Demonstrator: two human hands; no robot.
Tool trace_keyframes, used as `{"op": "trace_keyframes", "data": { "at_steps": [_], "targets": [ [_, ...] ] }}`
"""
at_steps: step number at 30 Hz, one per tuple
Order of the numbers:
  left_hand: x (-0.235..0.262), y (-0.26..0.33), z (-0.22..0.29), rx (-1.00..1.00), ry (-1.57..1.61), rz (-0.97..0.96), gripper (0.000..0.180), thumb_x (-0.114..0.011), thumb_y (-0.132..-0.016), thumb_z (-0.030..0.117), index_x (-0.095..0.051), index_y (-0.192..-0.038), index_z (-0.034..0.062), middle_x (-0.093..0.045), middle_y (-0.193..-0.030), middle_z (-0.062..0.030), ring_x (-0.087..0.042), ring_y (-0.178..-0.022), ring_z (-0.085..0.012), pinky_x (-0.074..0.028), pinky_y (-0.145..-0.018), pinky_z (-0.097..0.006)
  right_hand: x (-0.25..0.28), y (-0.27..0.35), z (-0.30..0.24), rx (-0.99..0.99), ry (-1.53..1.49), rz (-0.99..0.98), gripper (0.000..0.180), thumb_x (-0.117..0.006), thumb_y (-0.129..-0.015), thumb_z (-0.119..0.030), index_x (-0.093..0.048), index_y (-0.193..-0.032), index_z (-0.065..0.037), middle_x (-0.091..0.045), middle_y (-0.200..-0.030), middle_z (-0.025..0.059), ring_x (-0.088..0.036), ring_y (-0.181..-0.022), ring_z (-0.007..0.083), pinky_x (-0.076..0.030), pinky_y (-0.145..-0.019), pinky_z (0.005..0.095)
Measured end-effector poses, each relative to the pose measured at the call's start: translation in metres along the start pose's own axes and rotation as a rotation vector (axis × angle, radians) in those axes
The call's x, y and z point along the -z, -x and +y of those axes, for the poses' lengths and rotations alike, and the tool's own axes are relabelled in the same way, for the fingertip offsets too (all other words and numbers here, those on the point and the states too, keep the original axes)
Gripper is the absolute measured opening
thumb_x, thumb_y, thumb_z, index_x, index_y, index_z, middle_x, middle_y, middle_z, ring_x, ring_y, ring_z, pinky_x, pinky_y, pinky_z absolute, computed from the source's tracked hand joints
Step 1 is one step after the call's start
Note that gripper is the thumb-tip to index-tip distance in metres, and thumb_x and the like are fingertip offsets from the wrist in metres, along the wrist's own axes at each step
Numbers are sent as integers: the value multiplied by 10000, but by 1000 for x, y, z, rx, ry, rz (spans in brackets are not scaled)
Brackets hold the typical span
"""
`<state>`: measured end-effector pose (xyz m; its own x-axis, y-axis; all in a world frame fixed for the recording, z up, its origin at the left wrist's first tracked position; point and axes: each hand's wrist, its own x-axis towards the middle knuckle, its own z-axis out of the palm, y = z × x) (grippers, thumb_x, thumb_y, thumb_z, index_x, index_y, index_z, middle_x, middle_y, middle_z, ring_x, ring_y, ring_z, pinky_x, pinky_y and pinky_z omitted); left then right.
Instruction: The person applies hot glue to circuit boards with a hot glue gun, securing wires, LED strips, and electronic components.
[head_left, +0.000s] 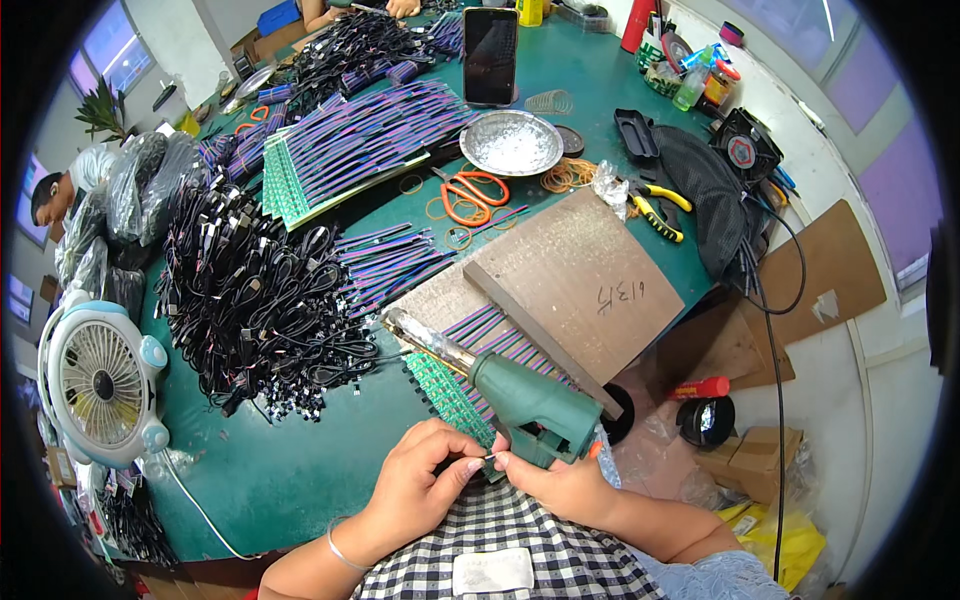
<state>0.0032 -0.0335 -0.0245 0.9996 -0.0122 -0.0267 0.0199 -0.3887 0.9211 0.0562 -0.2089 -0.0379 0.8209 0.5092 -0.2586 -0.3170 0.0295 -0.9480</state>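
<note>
At the near edge of the table, my left hand [428, 478] is closed, thumb and fingers pinched on a small thin piece, possibly a wire end. Facing it, my right hand [562, 490] pinches at the same spot, its fingertips nearly touching the left ones. Over the right hand lies a green soldering gun [530, 400], its metal nozzle slanting to the upper left; whether that hand also grips it is hidden. Beneath the nozzle is a panel of small green circuit boards [447, 393] with purple-and-black wires [475, 330] running from it under a wooden bar [540, 335].
A large heap of black cables [265, 290] lies left, beside a white fan [100, 385]. Wired board panels [365, 140], orange scissors [470, 195], a metal bowl [511, 145] and a phone [490, 58] stand farther back. Pliers [660, 212] lie right of the wooden board [600, 270]. Other people are beyond.
</note>
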Motion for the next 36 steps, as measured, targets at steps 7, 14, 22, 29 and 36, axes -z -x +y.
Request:
{"op": "trace_keyframes", "data": {
  "at_steps": [7,14,22,29,36],
  "targets": [
    [-1,-2,1,-71,-27,25,80,-641,-791,57,-576,-838,47,-571,-807,-68,-542,-771,-221,-442,-700,-324,1,-1,7,-8,-33,-10,162,-664,-786,-21,-620,-941,-21,-652,-890,36,-615,-781,87,-501,-696,253],
    [5,-3,4,-449,-470,78,241,-670,-635,4,-595,-841,104,-544,-814,-33,-525,-744,-235,-416,-657,-347,0,-2,2,-49,-38,39,175,-649,-790,-3,-604,-960,-4,-639,-889,36,-611,-779,85,-507,-686,243],
    [3,-3,1,-508,-601,163,248,-620,-617,59,-610,-858,117,-542,-838,-15,-513,-766,-215,-401,-668,-346,1,0,-5,-68,-45,26,181,-618,-812,8,-554,-982,-3,-607,-859,17,-589,-757,80,-503,-654,231],
    [0,-7,0,-590,-539,157,282,-650,-586,11,-592,-848,99,-549,-806,-33,-532,-704,-229,-426,-620,-359,2,0,-9,-189,-98,-50,138,-611,-834,-20,-558,-961,-11,-604,-828,28,-583,-689,89,-492,-614,235],
    [0,-2,-5,-521,-552,159,208,-613,-659,96,-620,-867,97,-561,-813,-24,-545,-690,-199,-436,-604,-325,8,0,1,-112,-210,2,161,-601,-828,-24,-553,-978,7,-593,-884,53,-595,-759,137,-505,-707,288]
  ]
}}
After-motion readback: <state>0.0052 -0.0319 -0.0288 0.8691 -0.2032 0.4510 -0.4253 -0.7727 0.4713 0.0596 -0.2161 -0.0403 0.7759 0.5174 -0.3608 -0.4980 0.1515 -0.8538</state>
